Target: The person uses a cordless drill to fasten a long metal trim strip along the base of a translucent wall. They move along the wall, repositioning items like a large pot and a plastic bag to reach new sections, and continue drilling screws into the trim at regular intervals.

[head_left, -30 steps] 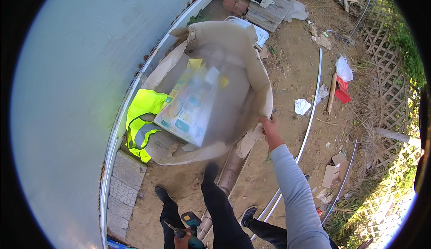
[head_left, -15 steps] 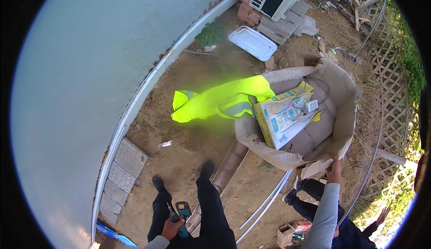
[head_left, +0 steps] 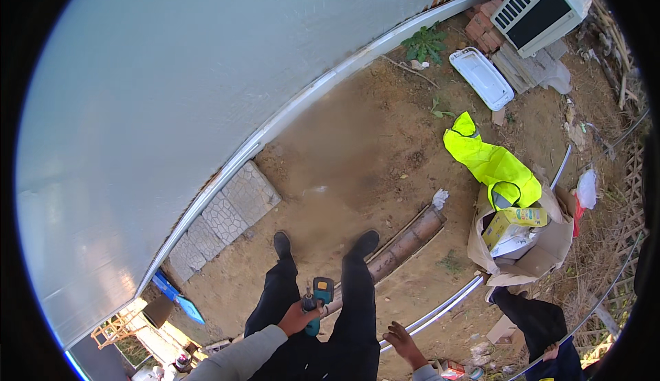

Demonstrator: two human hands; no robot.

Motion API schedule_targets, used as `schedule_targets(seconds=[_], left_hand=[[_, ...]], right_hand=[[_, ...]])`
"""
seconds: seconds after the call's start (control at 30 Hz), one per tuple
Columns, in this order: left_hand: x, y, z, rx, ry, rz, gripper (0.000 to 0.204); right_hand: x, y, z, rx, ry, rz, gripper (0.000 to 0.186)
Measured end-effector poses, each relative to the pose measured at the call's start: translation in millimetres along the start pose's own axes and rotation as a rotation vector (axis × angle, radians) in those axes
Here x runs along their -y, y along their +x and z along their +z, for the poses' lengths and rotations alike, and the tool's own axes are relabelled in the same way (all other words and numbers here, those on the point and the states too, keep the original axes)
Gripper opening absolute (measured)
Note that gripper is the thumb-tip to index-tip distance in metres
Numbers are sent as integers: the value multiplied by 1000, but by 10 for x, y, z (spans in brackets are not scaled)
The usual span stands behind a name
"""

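Note:
My left hand (head_left: 297,318) is closed around a teal and black cordless drill (head_left: 323,290), held in front of my legs. My right hand (head_left: 402,342) hangs beside my right leg, apart from everything, its fingers loosely spread with nothing visible in them. Farther off to the right stands an open cardboard box (head_left: 485,247), with a yellow and white printed carton (head_left: 512,226) inside. A bright yellow reflective vest (head_left: 489,161) drapes over the box's rim and onto the ground.
A pale wall (head_left: 172,106) runs along the left. Near my feet lie a brown half-pipe channel (head_left: 409,243), white pipes (head_left: 447,303) and paving slabs (head_left: 230,209). Another person in dark clothes (head_left: 533,316) is at the lower right. An outdoor air-conditioner unit (head_left: 540,10) and white lid (head_left: 481,79) stand farther back.
My right hand has let go of the cardboard box rim and drawn back beside my leg. The view has shifted, leaving the box and vest farther right. My left hand still holds the drill.

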State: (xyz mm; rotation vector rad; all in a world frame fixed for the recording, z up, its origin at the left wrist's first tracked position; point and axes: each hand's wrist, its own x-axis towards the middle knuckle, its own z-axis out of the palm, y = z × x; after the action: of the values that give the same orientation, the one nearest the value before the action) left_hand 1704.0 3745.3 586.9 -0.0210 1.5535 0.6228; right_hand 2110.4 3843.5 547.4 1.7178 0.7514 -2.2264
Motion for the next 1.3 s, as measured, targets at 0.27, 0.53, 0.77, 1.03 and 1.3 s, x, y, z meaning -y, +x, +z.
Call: schedule_targets(seconds=[0.27, 0.53, 0.77, 1.03, 1.3], left_hand=[[380, 211, -653, -57, -75, 32, 45], [542, 106, -1721, -54, -247, 77, 39], [479, -108, -2531, -205, -386, 102, 29], [-440, -78, -2485, -265, -804, 15, 31], [-1171, 1359, -2364, -37, -515, 218, 46]], right_hand=[[165, -677, 1371, -154, -603, -553, 58], [-210, -1093, 2065, 86, -467, -39, 28], [658, -1085, 2892, 334, -856, 138, 41], [1784, 645, 3680, 131, -1260, -762, 92], [2221, 2891, 4017, 64, -572, -968, 54]])
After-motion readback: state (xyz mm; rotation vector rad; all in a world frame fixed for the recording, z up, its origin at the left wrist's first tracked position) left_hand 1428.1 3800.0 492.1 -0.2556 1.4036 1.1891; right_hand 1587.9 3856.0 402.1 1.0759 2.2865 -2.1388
